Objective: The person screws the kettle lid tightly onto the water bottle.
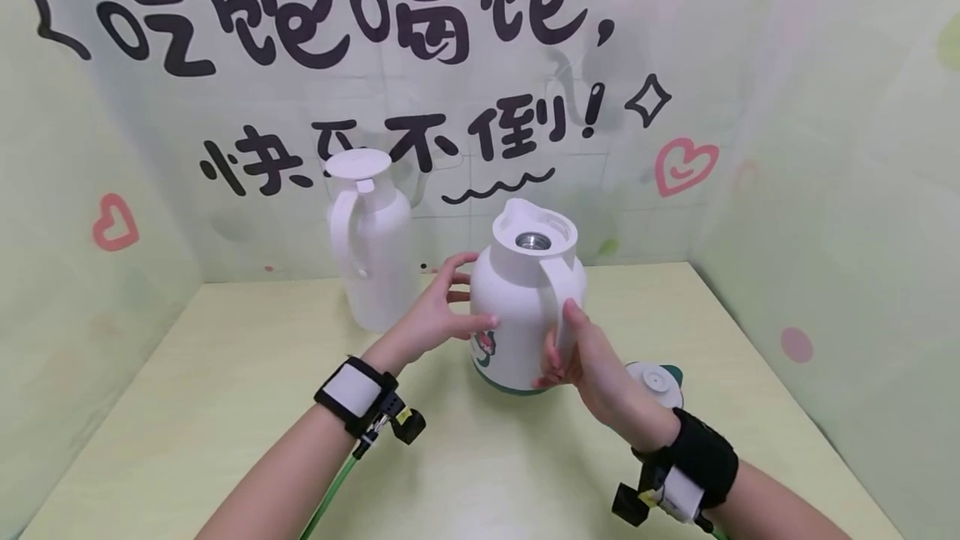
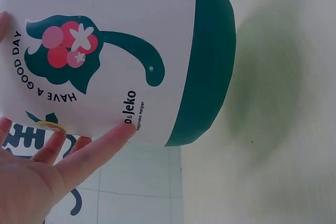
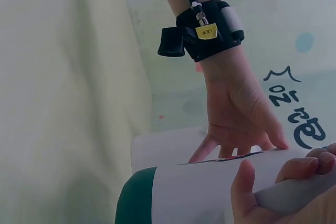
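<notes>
While two bare forearms reach in from the 6 o'clock edge of the head view, each wearing a black wrist strap with a small camera, both hands meet at a squat white flask (image 1: 525, 307) standing near the middle of a pale yellow-green table (image 1: 225, 407). At about 5 o'clock of the flask, the right hand (image 1: 592, 365) curls its fingers and thumb round the white handle (image 1: 561, 294) on the flask's near side, gripping it. At about 9 o'clock, the left hand (image 1: 438, 315) lies against the flask's side with fingers straight and spread, pressing on the wall without curling round it; the left wrist view shows the fingertips (image 2: 118, 132) on the printed side, beside a green and pink picture and the words "HAVE A GOOD DAY". Round the flask's foot runs a dark green band (image 2: 210, 61). Its mouth is uncovered, and a metal rim shows inside. Just behind the right wrist, at 4 o'clock of the flask, a round white lid (image 1: 654, 382) with a green edge lies on the table. Farther back, at 10 o'clock, a taller plain white jug (image 1: 371, 248) stands upright with its lid on, near the back wall (image 1: 750, 65), which bears large black characters and pink hearts.
</notes>
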{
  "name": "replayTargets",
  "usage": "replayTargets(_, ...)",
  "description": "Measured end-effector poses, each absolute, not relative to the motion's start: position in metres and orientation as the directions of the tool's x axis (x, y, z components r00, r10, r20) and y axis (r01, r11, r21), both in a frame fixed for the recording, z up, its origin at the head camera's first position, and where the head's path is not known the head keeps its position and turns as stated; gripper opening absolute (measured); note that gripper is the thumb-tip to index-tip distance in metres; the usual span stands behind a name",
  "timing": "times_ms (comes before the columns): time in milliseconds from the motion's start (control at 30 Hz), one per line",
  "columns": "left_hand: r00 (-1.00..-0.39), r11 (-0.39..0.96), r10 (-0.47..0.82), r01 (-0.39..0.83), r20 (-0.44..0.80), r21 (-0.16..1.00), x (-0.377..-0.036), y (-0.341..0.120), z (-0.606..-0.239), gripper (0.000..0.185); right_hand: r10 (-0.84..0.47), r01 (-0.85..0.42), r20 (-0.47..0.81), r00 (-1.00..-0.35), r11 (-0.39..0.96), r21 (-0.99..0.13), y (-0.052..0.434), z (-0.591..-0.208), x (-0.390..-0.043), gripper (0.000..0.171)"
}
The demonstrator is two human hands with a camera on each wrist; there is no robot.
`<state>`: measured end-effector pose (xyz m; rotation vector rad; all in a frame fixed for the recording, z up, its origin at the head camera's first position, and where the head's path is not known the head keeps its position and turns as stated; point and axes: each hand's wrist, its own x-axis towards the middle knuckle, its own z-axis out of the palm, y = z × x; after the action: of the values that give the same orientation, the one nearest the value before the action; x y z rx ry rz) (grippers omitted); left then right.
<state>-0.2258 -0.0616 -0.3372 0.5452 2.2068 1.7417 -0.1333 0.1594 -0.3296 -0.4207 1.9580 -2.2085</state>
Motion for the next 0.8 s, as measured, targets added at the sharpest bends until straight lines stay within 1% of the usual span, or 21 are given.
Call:
replayTargets(167,-0.891,0.205,0.453,0.132,0.025,0.97,-0.218,-0.074,-0.344,0.091,-0.326,-0.041,0.09,-0.941,-0.152,-0.988,0.148,-0.336,-0.125,0.06)
replayTargets(367,-0.886,0.187,0.462,0.152,0.05,0.97,-0.214,-0.087,-0.356,0.089,-0.327,-0.056,0.102,-0.939,-0.148,-0.987,0.135,-0.343,-0.117,0.059)
replayTargets(600,-0.871,0.166,0.482,0.194,0.092,0.967,-0.21,-0.097,-0.364,0.088,-0.313,-0.078,0.122,-0.942,-0.151,-0.985,0.125,-0.354,-0.108,0.072)
replayTargets(667,-0.866,0.173,0.489,0.21,0.102,0.962,-0.208,-0.099,-0.366,0.088,-0.309,-0.079,0.123,-0.943,-0.153,-0.985,0.122,-0.356,-0.104,0.073)
replayTargets(800,-0.863,0.184,0.497,0.205,0.089,0.961,-0.205,-0.102,-0.37,0.088,-0.306,-0.068,0.113,-0.945,-0.154,-0.986,0.118,-0.36,-0.099,0.072)
